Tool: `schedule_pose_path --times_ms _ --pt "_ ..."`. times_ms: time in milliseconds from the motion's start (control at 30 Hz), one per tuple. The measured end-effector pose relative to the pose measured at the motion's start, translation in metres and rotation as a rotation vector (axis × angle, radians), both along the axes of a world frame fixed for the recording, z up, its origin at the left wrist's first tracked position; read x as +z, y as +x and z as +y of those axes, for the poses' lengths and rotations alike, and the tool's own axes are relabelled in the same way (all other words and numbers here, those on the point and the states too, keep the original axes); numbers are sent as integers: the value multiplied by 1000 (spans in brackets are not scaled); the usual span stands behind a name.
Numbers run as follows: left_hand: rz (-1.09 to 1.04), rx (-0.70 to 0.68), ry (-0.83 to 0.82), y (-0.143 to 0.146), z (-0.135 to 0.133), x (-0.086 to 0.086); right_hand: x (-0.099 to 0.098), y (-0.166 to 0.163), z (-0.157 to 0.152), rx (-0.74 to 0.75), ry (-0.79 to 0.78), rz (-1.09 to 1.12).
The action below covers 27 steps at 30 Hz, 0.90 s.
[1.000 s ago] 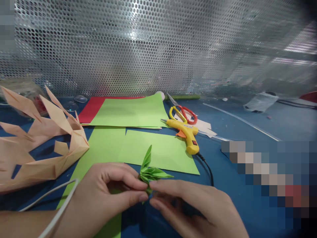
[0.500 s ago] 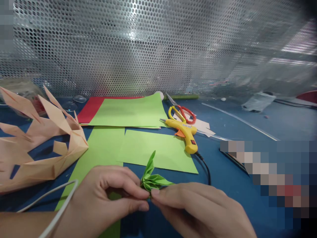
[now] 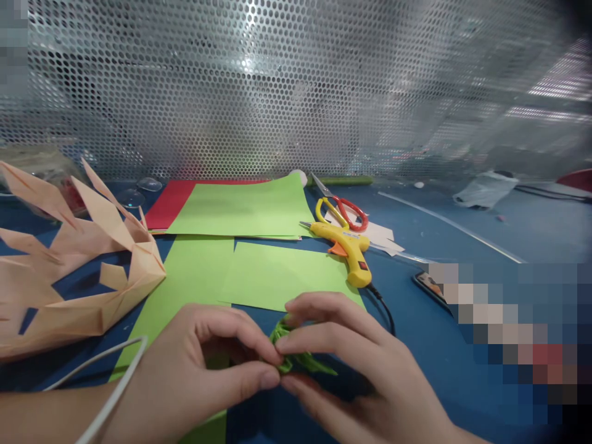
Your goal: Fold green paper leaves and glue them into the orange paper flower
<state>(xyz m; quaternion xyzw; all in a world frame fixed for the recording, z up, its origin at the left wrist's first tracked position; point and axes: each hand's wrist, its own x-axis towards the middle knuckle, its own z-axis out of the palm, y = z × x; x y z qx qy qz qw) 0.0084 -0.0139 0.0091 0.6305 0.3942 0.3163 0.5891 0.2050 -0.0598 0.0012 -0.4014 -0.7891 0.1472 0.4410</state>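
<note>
Left grip (image 3: 198, 361) pinches green paper (image 3: 315, 363), long tip slanting down rightward.

Clock directions run from the middle of the view: two hands, the left hand (image 3: 217, 370) at seven o'clock and the right hand (image 3: 365, 364) at five; one folded green paper piece (image 3: 315, 363) at six; one hot glue gun (image 3: 355, 251) and one partly masked smartphone (image 3: 433, 287) at four; one pair of scissors (image 3: 341, 213) toward half past two; one plastic bag (image 3: 485, 189) at three; one folded peach paper structure (image 3: 115, 302) at eight; two clear plastic domes (image 3: 148, 184) between nine and ten; three light-green sheets (image 3: 245, 206) visible, at nine, eight and six; one visible red sheet (image 3: 161, 203) at nine
</note>
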Motion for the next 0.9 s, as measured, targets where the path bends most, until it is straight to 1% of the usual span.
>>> schedule_pose_path --times_ms 267,367,500,600,667,767,900 --pt "15 -87 -122 0 2 5 3 0 -3 -7 -76 42" --pt "-1 -84 -161 2 1 4 3 -2 -4 -8 -81 50" --pt "-4 -82 -246 1 3 0 3 -1 -4 20 -44 52" --pt "-11 -84 -285 0 2 -1 3 0 -4 31 -65 41" --pt "-16 -69 -278 -1 1 -2 2 -1 -4 29 -88 41" --pt "-14 -63 -230 0 0 -2 0 -3 -3 29 -76 61" --pt "115 -50 -143 2 1 2 0 -5 -2 38 -71 65"
